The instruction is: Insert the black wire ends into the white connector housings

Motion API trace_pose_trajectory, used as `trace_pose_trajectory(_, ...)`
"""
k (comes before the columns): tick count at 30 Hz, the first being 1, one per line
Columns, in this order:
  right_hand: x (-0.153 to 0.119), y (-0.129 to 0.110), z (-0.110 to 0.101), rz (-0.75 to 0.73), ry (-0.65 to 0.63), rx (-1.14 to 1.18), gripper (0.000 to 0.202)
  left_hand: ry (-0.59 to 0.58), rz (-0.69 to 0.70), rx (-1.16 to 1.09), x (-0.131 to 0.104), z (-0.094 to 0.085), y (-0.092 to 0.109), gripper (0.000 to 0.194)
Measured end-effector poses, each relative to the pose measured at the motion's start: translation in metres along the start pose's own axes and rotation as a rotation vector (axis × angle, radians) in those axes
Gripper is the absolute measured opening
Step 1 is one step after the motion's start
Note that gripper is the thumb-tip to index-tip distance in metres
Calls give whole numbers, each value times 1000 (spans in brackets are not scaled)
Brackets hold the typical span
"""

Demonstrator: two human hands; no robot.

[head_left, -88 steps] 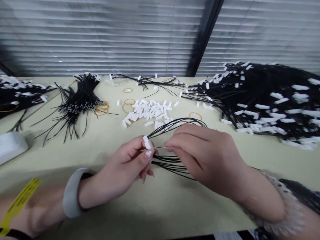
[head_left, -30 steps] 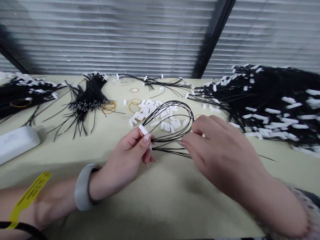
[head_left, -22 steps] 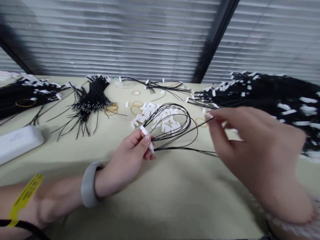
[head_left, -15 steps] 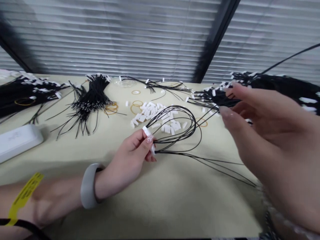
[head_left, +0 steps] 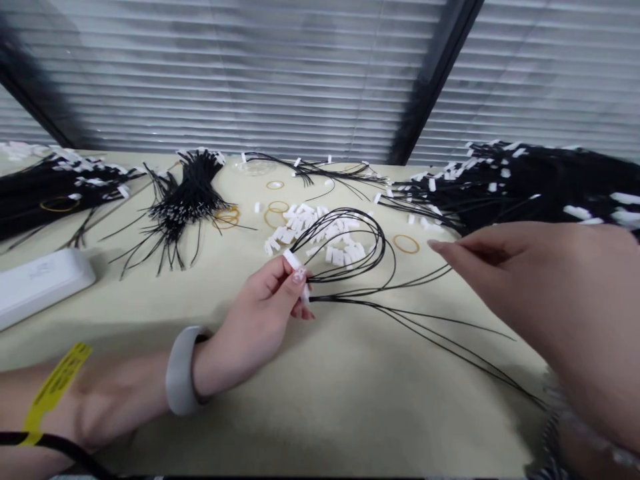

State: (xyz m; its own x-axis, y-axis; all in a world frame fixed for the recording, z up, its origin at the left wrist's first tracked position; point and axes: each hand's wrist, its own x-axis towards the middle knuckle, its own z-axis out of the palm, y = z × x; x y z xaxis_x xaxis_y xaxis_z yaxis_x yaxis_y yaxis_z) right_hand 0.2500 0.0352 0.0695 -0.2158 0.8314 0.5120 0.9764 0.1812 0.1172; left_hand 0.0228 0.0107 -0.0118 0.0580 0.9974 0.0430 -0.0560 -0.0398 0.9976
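Observation:
My left hand (head_left: 255, 320) pinches a small white connector (head_left: 291, 259) between thumb and forefinger, just above the pale table (head_left: 325, 400). Several thin black wires (head_left: 373, 233) loop out of the connector and trail right across the table. My right hand (head_left: 540, 287) hovers at the right with thumb and forefinger pinched together. One black wire from the loops runs up to those fingertips. A heap of loose white connectors (head_left: 320, 227) lies just behind the loops.
A big pile of black wires with white connectors (head_left: 530, 180) fills the back right. Two more wire bundles (head_left: 187, 197) (head_left: 45, 193) lie at the left. Rubber bands (head_left: 406, 244) are scattered mid-table. A white case (head_left: 40, 283) sits front left. Closed blinds stand behind.
My right hand left the connector, swept a wire out and up to the right, then came back down, fingers pinched. The wire loops have spread wider. My left hand stayed put.

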Motion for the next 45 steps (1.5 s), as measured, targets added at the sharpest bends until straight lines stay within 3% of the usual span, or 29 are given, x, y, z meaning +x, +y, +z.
trace_pose_trajectory(5, -3, -5, 1, -21, -119, -126, 37, 7, 25, 134, -1, 2, 5, 17)
trace_pose_trajectory(7, -6, -8, 2, -26, -98, -173, 39, 23, 30, 192, -1, 3, 7, 17)
trace_pose_trajectory(10, -10, -13, 7, -51, -56, -253, 33, 35, 42, 266, -2, 3, 10, 18)
trace_pose_trajectory(14, -10, -15, 17, -104, -88, -156, 16, 36, 48, 310, -3, 4, 11, 18)
trace_pose_trajectory(16, -7, -13, 19, -35, 55, 3, 22, 39, 52, 319, -4, 4, 11, 18)
trace_pose_trajectory(19, 0, -8, 18, 151, 273, 566, 51, 42, 48, 319, -3, 3, 10, 19)
trace_pose_trajectory(22, 6, -6, 18, 325, 345, 1161, 56, 43, 47, 309, -3, 3, 10, 19)
trace_pose_trajectory(24, 8, -8, 18, 404, 348, 1380, 53, 36, 50, 278, -2, 4, 10, 20)
trace_pose_trajectory(31, 9, -16, 9, 419, 271, 1584, 42, -40, -51, 36, -3, 5, 9, 17)
trace_pose_trajectory(34, 15, -8, 4, 520, 217, 1607, 35, -90, -46, 11, -2, 5, 10, 17)
trace_pose_trajectory(38, 16, -2, 0, 507, 338, 1571, 16, -122, -43, -42, 0, 5, 11, 15)
trace_pose_trajectory(40, 10, -7, 1, 382, 253, 1519, 11, -143, -53, -53, 0, 6, 11, 16)
trace_pose_trajectory(43, -1, -20, 3, 125, -98, 1345, 25, -160, -62, -49, 1, 6, 9, 17)
trace_pose_trajectory(45, -5, -29, 3, -24, -228, 1169, 30, -154, -66, -49, 1, 6, 8, 18)
